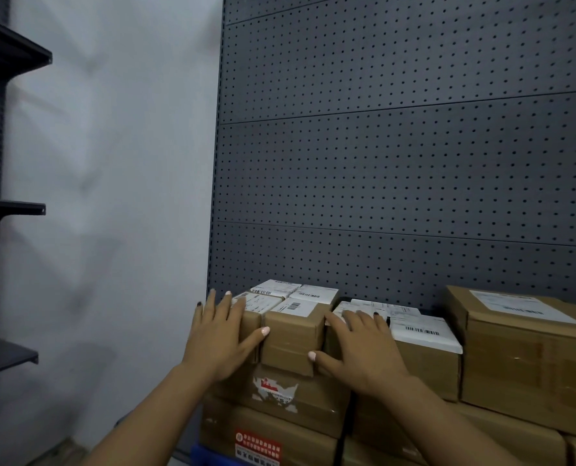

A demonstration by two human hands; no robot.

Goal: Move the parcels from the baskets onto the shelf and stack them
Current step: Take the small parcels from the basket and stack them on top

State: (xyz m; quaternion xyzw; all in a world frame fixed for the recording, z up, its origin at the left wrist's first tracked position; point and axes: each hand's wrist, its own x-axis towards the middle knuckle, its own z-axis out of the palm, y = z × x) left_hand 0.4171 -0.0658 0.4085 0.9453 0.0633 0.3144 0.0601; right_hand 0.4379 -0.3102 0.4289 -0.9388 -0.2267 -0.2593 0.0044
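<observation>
Grey pegboard [397,163] backs the shelf; stacked cardboard parcels fill its lower part. Left hand [217,334] and right hand [360,344] flank the small top parcel [293,334], each grip spread flat, pressing its sides, thumbs on its front. Parcel sits between both hands, equally near. Four small labelled boxes top the left stack; no baskets visible.

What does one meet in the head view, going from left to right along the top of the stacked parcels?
Left hand → small brown parcel with white labels, at the end of the stack → right hand → white-labelled parcel → large brown box with one label on top.
</observation>
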